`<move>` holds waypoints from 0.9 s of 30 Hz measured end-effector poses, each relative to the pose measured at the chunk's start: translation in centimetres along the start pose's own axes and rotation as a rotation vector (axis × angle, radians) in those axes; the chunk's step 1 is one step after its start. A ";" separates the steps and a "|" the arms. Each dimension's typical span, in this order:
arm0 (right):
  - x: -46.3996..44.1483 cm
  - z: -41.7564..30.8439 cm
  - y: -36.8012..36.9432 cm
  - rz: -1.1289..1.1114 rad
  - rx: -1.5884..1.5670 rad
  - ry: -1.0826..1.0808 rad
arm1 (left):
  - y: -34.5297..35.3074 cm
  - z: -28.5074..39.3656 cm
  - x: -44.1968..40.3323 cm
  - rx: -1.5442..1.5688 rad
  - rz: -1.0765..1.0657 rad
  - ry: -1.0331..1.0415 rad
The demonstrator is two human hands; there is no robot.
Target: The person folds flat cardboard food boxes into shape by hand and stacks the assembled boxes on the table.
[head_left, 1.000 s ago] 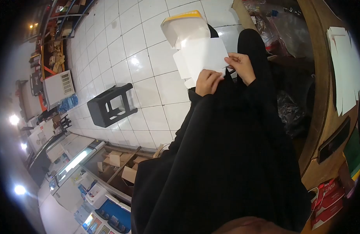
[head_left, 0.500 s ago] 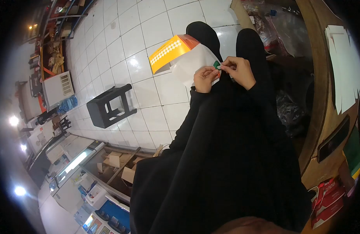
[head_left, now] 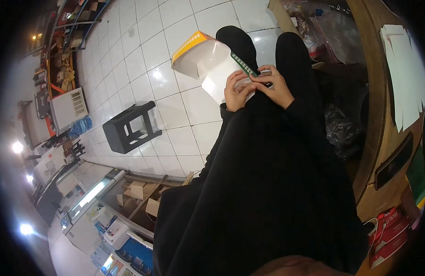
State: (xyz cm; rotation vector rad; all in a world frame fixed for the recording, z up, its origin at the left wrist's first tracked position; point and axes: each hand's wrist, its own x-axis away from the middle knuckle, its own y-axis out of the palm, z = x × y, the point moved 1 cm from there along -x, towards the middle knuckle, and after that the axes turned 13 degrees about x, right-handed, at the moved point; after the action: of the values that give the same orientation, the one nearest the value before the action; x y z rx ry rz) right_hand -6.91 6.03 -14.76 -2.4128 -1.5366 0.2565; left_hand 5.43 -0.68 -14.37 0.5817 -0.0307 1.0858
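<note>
A partly folded cardboard box (head_left: 213,59) with a white inside and yellow and green printed outer faces is held above my lap, near my knees. My left hand (head_left: 236,94) grips its near edge, thumb and fingers curled around the card. At the corner beside the green side, my right hand (head_left: 275,87) pinches the card. Both thumbs come close together there. The fingers partly hide the folds at that corner.
A black plastic stool (head_left: 132,127) stands on the white tiled floor (head_left: 185,133) to the left. On the right, a wooden desk (head_left: 376,138) carries white paper sheets (head_left: 402,69), a dark phone (head_left: 394,162) and red packets (head_left: 389,234). Plastic bags (head_left: 339,39) lie beyond my knees.
The box has turned and opened up, showing its white inside and a green patterned side. Both hands have shifted their grip along the corner, with my right hand's fingers more spread.
</note>
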 end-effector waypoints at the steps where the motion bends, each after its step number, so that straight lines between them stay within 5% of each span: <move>1: 0.1 0.3 0.4 0.016 -0.113 0.064 | -0.1 -0.1 0.1 -0.008 -0.056 0.011; 4: 0.0 0.9 1.0 0.104 -0.287 0.118 | 0.7 1.3 1.9 -0.207 -0.057 -0.049; 6: -0.7 1.3 0.2 0.148 -0.259 0.184 | -0.1 2.2 2.3 -1.193 -0.356 0.506; 7: -1.2 1.3 -0.3 0.191 -0.230 0.249 | -0.5 2.7 2.4 -1.240 -0.267 0.721; 8: -1.7 1.2 -0.6 0.192 -0.231 0.246 | -0.8 3.0 2.2 -1.240 -0.268 0.725; 12: -3.0 -3.4 -2.0 0.160 -0.414 0.278 | 1.6 6.8 1.7 -1.023 -0.124 0.513; 14: -2.5 -7.3 -2.7 0.146 -0.311 -0.095 | 3.4 9.0 0.7 -0.120 -0.038 0.145; 15: -2.2 -9.4 -3.8 0.111 -0.095 -0.211 | 4.7 10.6 0.7 -0.009 -0.061 0.105; 18: -1.4 -13.0 -5.6 0.118 0.143 -0.337 | 7.8 13.4 2.3 0.175 -0.170 0.079; 20: -1.2 -13.5 -6.5 0.388 0.387 -0.666 | 8.5 13.6 2.9 0.186 -0.182 0.094; 27: 0.2 -15.2 -6.9 0.519 0.342 -0.550 | 10.3 13.2 3.5 0.205 -0.135 0.234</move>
State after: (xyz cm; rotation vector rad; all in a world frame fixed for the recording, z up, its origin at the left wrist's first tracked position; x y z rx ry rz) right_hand -8.32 7.00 1.80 -2.5155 -0.8776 1.2589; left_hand 1.79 -0.42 2.33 0.6271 0.3229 1.0260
